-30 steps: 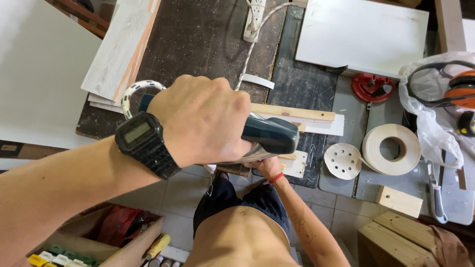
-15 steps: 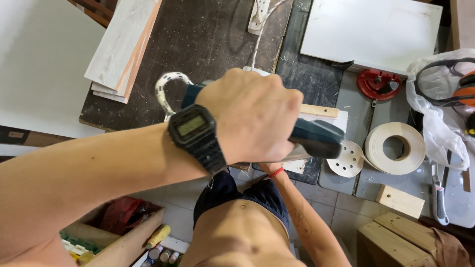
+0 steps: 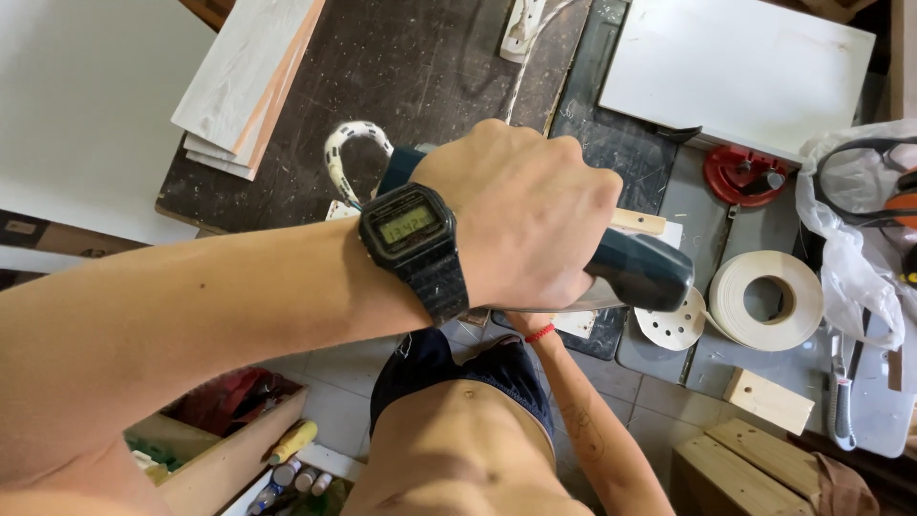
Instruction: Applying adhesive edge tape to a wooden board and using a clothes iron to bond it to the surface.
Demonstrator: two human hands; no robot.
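- Head view, left hand: the left hand (image 3: 521, 215) is closed in a full fist around the dark teal body of a power sander (image 3: 630, 268), held above the near edge of the workbench (image 3: 401, 86). A black digital wristwatch (image 3: 413, 244) sits on that wrist.
- Head view, the tool: the sander's nose points right, ending just beside a round, perforated sanding disc (image 3: 673, 325) that lies at the bench edge. A black-and-white braided cord (image 3: 344, 158) loops out from behind the tool's rear.
- Head view, right hand: the right forearm rises from below, with a red string bracelet (image 3: 541, 333) at the wrist. The right hand itself is hidden under the left fist and the tool, so I cannot tell whether it grips anything.
- Head view, the workpiece: a thin pale wooden strip (image 3: 638, 223) shows just past the left knuckles; most of it is covered.
- How far along: the tool is in hand and placed over the strip, so gripping and positioning look done. Whether it touches the wood cannot be told, and no dust or smoothed patch shows, so the working of the wood appears largely left.
- Head view, surroundings: stacked white boards (image 3: 248, 81), a white panel (image 3: 735, 67), a roll of pale edge-banding tape (image 3: 769, 299), a red clamp-like fitting (image 3: 745, 175), and a small wood block (image 3: 769, 399) lie well apart from the hands.
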